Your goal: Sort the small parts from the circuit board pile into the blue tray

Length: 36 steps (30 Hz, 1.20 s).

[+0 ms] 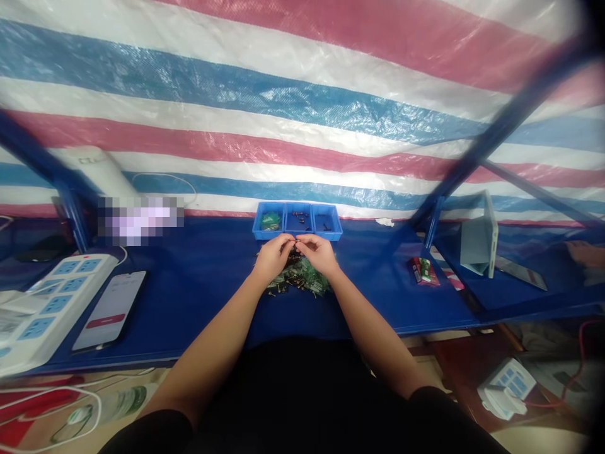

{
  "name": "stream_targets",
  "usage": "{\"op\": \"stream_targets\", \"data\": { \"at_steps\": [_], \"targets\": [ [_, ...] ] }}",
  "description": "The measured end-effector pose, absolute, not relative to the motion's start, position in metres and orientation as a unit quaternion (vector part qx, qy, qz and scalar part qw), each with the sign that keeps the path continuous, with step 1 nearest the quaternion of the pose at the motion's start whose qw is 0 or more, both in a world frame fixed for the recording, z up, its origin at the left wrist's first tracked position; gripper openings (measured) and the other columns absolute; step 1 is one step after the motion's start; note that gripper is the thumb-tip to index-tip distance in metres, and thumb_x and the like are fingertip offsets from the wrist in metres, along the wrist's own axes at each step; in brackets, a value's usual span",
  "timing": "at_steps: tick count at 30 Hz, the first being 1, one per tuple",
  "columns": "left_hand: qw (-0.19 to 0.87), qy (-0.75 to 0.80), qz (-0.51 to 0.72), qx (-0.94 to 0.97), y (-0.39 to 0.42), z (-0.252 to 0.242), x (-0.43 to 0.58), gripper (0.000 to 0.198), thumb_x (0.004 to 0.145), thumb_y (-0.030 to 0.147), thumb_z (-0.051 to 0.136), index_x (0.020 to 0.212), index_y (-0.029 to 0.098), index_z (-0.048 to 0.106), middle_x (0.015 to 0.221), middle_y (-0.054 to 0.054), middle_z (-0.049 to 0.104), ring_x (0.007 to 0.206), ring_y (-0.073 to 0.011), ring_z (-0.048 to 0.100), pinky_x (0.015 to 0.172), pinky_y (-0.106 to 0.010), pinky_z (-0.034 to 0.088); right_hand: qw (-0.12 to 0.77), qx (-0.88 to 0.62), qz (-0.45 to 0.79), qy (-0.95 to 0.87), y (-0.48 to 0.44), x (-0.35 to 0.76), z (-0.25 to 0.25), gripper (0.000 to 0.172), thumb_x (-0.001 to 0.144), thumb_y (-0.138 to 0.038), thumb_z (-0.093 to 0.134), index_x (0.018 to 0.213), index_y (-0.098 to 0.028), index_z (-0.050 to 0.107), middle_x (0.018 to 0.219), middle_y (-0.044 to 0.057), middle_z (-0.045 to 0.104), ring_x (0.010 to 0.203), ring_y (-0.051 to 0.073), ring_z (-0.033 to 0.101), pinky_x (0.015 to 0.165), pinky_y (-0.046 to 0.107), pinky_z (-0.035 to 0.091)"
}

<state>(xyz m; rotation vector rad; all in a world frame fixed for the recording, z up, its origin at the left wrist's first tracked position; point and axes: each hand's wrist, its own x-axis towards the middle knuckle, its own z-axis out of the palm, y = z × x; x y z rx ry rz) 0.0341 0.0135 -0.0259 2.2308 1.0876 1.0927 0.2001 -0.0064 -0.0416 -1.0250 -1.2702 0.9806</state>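
My left hand (274, 255) and my right hand (319, 253) meet fingertip to fingertip just in front of the blue divided bin (258, 234). Both are closed in a pinch around something small and dark between them, too small to name. Beneath and in front of them lies a pile of small screws and clear green-tinted plastic pieces or bags (302, 277), partly covered by the hands. Of the bin's three compartments, the left one holds a green and clear plastic item (270, 221). Several small dark screws (301, 219) lie in the middle one, and a few in the right one.
On the left are a phone (111, 310) and a white power strip (59, 302). A small red box (424, 271) and a tablet in a stand case (479, 243) stand to the right. Blue frame posts (432, 221) flank the blue table (198, 302). Another person's hand (586, 253) shows far right.
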Motion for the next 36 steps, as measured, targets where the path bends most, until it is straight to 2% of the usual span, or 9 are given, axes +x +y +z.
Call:
{"op": "stream_targets", "data": {
  "at_steps": [10, 17, 24, 36],
  "targets": [
    [0.213, 0.385, 0.386, 0.811, 0.0126, -0.0257, 0.0345, 0.026, 0.096, 0.037, 0.040, 0.100, 0.022, 0.061, 0.087, -0.003, 0.068, 0.078, -0.0159, 0.063, 0.073, -0.027, 0.049, 0.575, -0.449, 0.418, -0.541, -0.0079, 0.1986, -0.0391, 0.036, 0.071, -0.047, 0.072, 0.096, -0.021, 0.070, 0.085, 0.005, 0.071, 0.076, 0.019, 0.068, 0.074, 0.035, 0.058],
    [0.210, 0.390, 0.407, 0.799, 0.0122, -0.0267, 0.0363, 0.027, 0.093, 0.037, 0.048, 0.112, 0.022, 0.061, 0.098, -0.004, 0.070, 0.081, -0.0157, 0.065, 0.074, -0.026, 0.050, 0.585, -0.446, 0.412, -0.538, -0.0081, 0.2012, -0.0359, 0.037, 0.072, -0.048, 0.072, 0.096, -0.020, 0.070, 0.082, 0.005, 0.071, 0.071, 0.018, 0.067, 0.069, 0.034, 0.057],
    [0.190, 0.385, 0.394, 0.812, 0.0109, -0.0227, 0.0358, 0.026, 0.096, 0.037, 0.042, 0.103, 0.022, 0.062, 0.093, -0.003, 0.069, 0.080, -0.0151, 0.062, 0.074, -0.025, 0.047, 0.581, -0.443, 0.431, -0.530, -0.0097, 0.1984, -0.0349, 0.039, 0.069, -0.049, 0.074, 0.096, -0.020, 0.070, 0.084, 0.004, 0.072, 0.073, 0.019, 0.068, 0.071, 0.034, 0.058],
    [0.207, 0.382, 0.389, 0.813, 0.0098, -0.0221, 0.0362, 0.027, 0.097, 0.037, 0.038, 0.098, 0.022, 0.061, 0.086, -0.002, 0.067, 0.077, -0.0149, 0.061, 0.072, -0.025, 0.046, 0.580, -0.440, 0.422, -0.540, -0.0113, 0.1974, -0.0328, 0.037, 0.069, -0.046, 0.074, 0.096, -0.021, 0.071, 0.085, 0.004, 0.071, 0.075, 0.018, 0.067, 0.074, 0.035, 0.057]
  ]
}}
